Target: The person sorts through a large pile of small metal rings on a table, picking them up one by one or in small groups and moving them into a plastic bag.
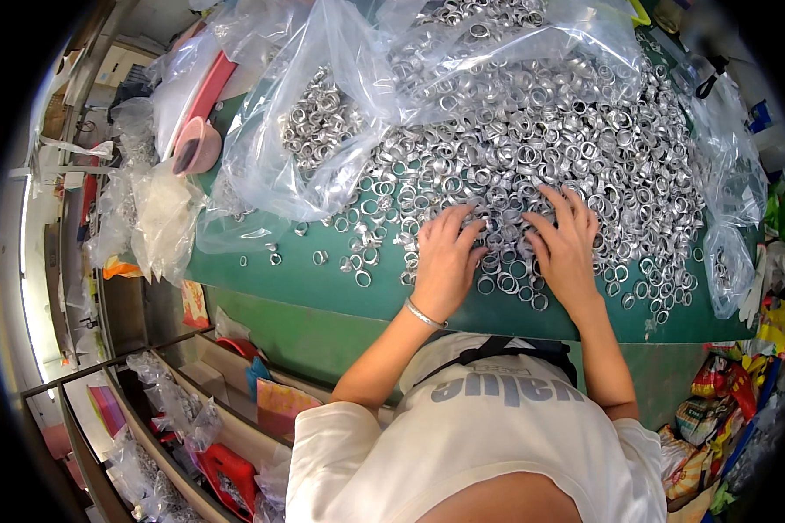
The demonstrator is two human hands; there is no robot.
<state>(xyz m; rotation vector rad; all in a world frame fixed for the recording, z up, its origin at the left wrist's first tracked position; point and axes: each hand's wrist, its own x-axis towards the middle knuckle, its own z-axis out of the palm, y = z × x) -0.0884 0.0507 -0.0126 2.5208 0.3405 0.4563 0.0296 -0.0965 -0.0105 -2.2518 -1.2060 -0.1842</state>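
Both hands lie flat on the near edge of a heap of metal rings [532, 148] spread over a green tabletop [305, 279]. The left hand [445, 257] has its fingers spread and pressed down onto the rings; the right hand [567, 244] does the same just beside it, fingers fanned. Neither hand's grip is clamped on anything, though a ring tucked under a palm would be hidden. A thin bracelet [424, 315] sits on the left wrist.

The far part of the heap is covered by clear plastic bags [340, 113], so the rings there show only as a blur through the film. Another bag [728, 270] slumps at the right edge, its contents probably more rings. A pink tool [198, 144] lies at the far left, partly under plastic.

A few stray rings [358, 261] dot the bare green strip left of the hands, which gives the most open room. The near tabletop edge runs just below the wrists.
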